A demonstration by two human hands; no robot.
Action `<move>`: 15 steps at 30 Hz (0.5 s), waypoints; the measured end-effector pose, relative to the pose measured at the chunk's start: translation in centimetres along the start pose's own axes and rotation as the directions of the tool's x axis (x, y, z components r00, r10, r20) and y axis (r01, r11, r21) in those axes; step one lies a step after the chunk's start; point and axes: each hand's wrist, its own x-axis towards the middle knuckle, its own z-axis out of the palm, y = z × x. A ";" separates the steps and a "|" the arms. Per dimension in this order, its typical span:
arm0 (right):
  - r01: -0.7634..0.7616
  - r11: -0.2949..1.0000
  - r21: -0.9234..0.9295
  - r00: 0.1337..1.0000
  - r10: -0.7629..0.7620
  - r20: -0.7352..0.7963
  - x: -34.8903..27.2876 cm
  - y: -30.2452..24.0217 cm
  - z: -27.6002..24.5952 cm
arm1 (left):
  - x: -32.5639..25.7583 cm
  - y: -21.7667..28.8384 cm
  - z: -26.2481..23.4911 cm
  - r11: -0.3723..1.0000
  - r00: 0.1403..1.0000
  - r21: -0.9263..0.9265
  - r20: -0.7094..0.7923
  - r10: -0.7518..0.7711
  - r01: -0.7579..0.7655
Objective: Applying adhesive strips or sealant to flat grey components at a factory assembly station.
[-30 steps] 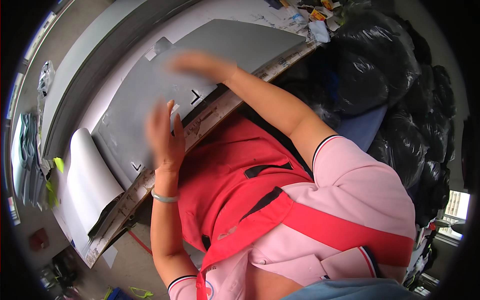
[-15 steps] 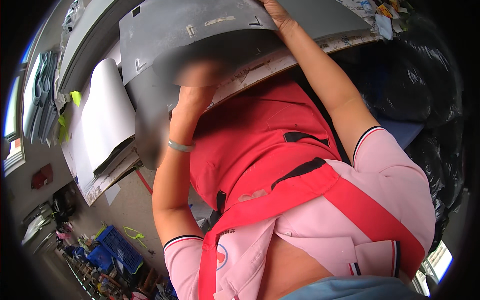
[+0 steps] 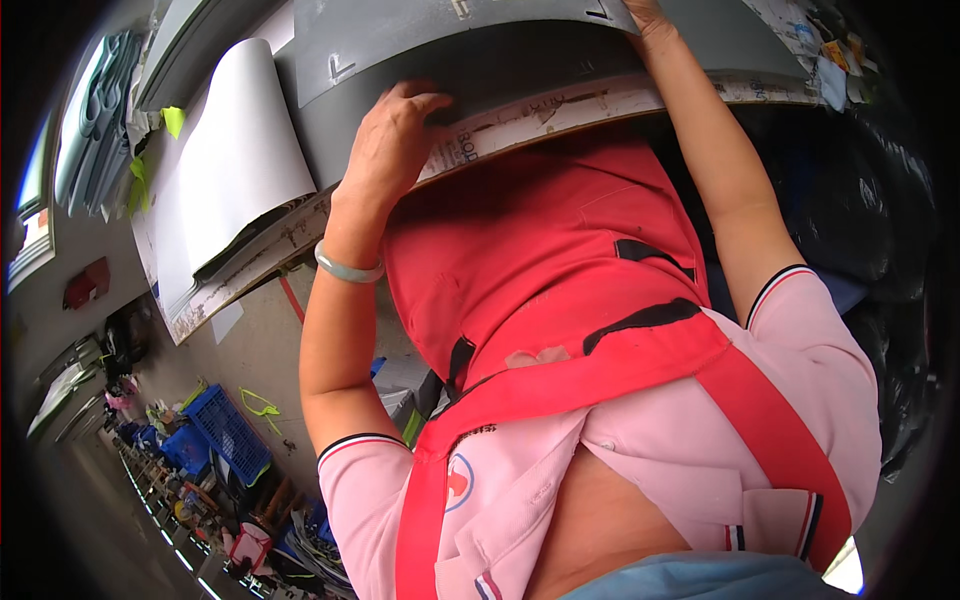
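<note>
A grey template sheet (image 3: 520, 12) with a curved front edge, pale tape and angled corner marks lies on a dark grey sheet (image 3: 520, 70). My left hand (image 3: 390, 140) is above the dark sheet near the table's front edge. Its fingers are loosely bent, the thumb stands apart, and I see nothing in it. At the template's right corner, my right hand (image 3: 655, 28) touches the edge. The upper edge of the view cuts off most of that hand's fingers.
Left of the dark sheet lies a curled stack of white sheets (image 3: 235, 150). Folded grey material (image 3: 95, 130) hangs at far left. Black plastic bags (image 3: 850, 200) stand to the right. A blue crate (image 3: 230, 430) is on the floor, lower left. The worn table edge (image 3: 540, 115) crosses before me.
The view has shifted. My left hand was blurred in motion and is now clear. A dark flap that hung beside my left forearm is gone from there. My right hand stays at the template's corner.
</note>
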 end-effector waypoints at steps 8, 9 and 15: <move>0.026 0.995 -0.099 0.999 -0.030 -0.039 -0.1 -0.2 0.2 | -0.8 -1.0 -0.5 0.991 0.999 -0.122 0.003 -0.054 0.054; -0.119 0.985 0.122 0.986 0.102 0.131 0.0 -0.4 -0.1 | -0.8 -0.9 -0.5 0.991 0.999 -0.124 0.002 -0.055 0.054; -0.071 0.982 0.173 0.987 0.045 0.154 0.4 -0.4 -1.3 | -0.6 -0.8 -0.6 0.997 1.000 -0.079 -0.024 0.017 -0.019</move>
